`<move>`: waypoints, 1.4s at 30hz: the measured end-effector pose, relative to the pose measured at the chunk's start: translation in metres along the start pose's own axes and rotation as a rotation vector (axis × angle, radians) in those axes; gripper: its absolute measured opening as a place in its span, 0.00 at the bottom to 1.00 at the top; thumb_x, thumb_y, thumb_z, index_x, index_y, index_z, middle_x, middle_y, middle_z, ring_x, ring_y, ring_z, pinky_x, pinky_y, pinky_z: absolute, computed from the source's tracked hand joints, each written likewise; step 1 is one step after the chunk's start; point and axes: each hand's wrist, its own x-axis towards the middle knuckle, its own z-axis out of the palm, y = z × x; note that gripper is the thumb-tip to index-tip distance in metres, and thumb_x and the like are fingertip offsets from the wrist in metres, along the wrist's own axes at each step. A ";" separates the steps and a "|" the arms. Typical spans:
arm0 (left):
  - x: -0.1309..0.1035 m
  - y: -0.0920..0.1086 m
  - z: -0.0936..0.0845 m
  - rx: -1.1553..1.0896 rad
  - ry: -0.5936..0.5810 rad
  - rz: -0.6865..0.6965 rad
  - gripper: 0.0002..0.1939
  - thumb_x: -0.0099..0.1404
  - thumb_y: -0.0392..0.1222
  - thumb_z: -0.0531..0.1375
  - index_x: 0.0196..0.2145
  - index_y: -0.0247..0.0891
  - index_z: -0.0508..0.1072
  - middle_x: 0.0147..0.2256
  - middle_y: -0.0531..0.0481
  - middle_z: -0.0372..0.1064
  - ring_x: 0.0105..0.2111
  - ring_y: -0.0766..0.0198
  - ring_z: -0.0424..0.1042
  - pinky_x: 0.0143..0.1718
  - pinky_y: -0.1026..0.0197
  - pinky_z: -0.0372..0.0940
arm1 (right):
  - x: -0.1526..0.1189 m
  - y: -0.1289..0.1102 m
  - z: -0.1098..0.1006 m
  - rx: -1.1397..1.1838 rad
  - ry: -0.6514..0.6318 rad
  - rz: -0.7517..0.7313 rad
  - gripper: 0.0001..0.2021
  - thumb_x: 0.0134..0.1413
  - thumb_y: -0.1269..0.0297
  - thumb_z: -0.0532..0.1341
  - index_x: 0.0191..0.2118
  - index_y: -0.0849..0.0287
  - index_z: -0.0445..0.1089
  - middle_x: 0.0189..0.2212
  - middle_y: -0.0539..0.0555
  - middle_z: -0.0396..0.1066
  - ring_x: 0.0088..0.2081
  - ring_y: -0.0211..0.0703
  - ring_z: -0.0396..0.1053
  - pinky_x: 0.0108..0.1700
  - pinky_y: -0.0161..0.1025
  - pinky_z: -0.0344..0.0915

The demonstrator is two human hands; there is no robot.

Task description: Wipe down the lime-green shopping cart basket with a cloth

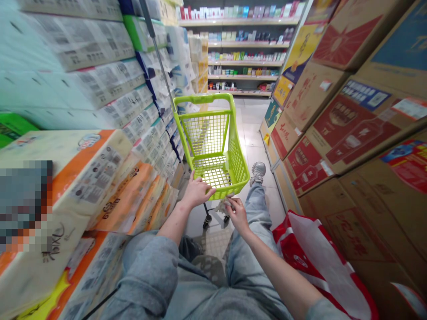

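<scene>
A lime-green plastic shopping cart with a lattice basket stands in front of my knees; no goods show inside it. My left hand grips the near left corner of its rim, one finger along the left side and the others over the near edge. Just right of it, my right hand pinches a crumpled greyish-white wipe or cloth against the near outer side of the basket, below the rim. Folds hide part of the fingertips. The cart's black wheels show beneath.
Stacked tissue packs rise close on the left. Printed cardboard cartons line the right side. A red and white bag stands by my right leg. Shelves of small boxed goods cross the aisle's far end. A metal pole rises beside the cart.
</scene>
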 end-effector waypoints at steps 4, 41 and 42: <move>0.001 0.003 0.002 -0.002 0.011 0.002 0.21 0.65 0.54 0.47 0.27 0.44 0.76 0.29 0.51 0.74 0.37 0.60 0.65 0.59 0.45 0.43 | 0.002 -0.008 0.010 -0.004 0.045 -0.045 0.17 0.55 0.67 0.52 0.50 0.58 0.67 0.43 0.59 0.63 0.48 0.45 0.63 0.49 0.44 0.64; 0.004 0.005 0.003 0.012 0.034 -0.017 0.21 0.64 0.54 0.49 0.27 0.45 0.77 0.28 0.52 0.74 0.37 0.59 0.66 0.60 0.42 0.37 | 0.009 -0.002 0.020 -0.042 0.050 0.026 0.13 0.52 0.66 0.54 0.41 0.58 0.72 0.40 0.58 0.67 0.43 0.46 0.65 0.47 0.45 0.64; 0.004 0.005 0.003 0.010 0.042 -0.013 0.20 0.64 0.54 0.49 0.27 0.45 0.77 0.28 0.52 0.74 0.37 0.59 0.66 0.60 0.42 0.38 | 0.008 -0.004 0.020 -0.041 0.037 0.005 0.13 0.52 0.66 0.54 0.41 0.57 0.72 0.41 0.58 0.67 0.45 0.46 0.64 0.48 0.45 0.63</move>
